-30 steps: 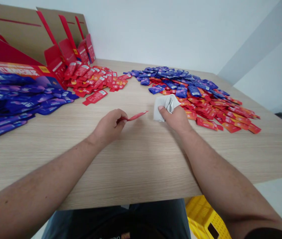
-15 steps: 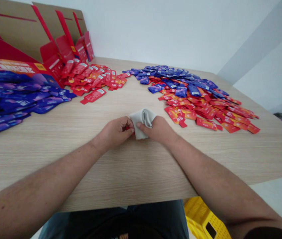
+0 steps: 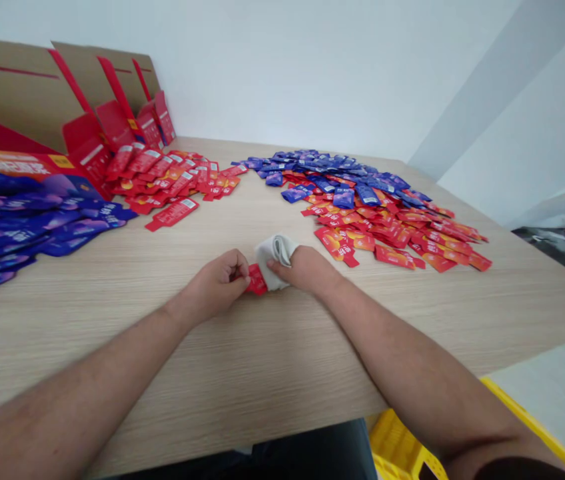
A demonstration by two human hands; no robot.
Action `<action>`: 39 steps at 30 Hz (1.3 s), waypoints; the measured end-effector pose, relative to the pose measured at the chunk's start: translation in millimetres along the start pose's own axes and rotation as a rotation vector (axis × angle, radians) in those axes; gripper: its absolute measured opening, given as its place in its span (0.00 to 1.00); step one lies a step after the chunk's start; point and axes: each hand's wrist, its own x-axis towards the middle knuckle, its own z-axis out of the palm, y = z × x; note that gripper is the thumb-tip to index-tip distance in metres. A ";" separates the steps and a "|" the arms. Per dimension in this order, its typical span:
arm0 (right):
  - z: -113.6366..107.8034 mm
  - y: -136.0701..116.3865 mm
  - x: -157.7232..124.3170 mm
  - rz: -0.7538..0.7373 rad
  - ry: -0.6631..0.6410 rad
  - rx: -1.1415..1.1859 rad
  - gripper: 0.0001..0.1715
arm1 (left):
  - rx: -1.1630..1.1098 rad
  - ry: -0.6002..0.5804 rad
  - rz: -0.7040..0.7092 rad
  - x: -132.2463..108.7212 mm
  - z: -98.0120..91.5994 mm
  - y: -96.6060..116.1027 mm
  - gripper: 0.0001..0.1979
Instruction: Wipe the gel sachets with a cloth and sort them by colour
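My left hand (image 3: pixel 221 279) pinches one end of a small red packet (image 3: pixel 257 280) just above the table. A folded white cloth (image 3: pixel 273 261) covers the packet's other end. My right hand (image 3: pixel 301 268) is closed around the cloth, thumb on the near side. To the right of the hands lies a pile of red and orange packets (image 3: pixel 392 230), with blue packets (image 3: pixel 332 170) heaped along its far side. Another group of red packets (image 3: pixel 162 173) sits at the back left.
Large blue pouches (image 3: pixel 22 220) are stacked at the left. Behind them stand open red and brown cardboard boxes (image 3: pixel 82 140) against the white wall. A yellow plastic crate (image 3: pixel 397 443) shows below the table's (image 3: pixel 242 387) front edge.
My left hand has drawn a little away from the cloth, and more of the red packet shows between the hands. The camera view has tilted up and shifted right.
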 end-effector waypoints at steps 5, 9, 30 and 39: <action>-1.8 5.7 0.5 0.097 0.117 0.016 0.30 | -0.028 -0.001 -0.023 -1.2 -0.8 2.4 0.03; 3.4 2.4 -1.2 -0.096 0.025 0.047 0.27 | -0.014 -0.021 -0.013 -1.9 -1.0 6.8 0.03; 8.4 6.3 2.0 -0.011 0.005 0.038 0.30 | -0.049 -0.005 -0.008 -4.5 0.1 6.3 0.03; 3.4 30.2 12.2 0.177 0.065 0.054 0.31 | -0.277 0.567 -0.320 34.0 -53.2 -39.8 0.10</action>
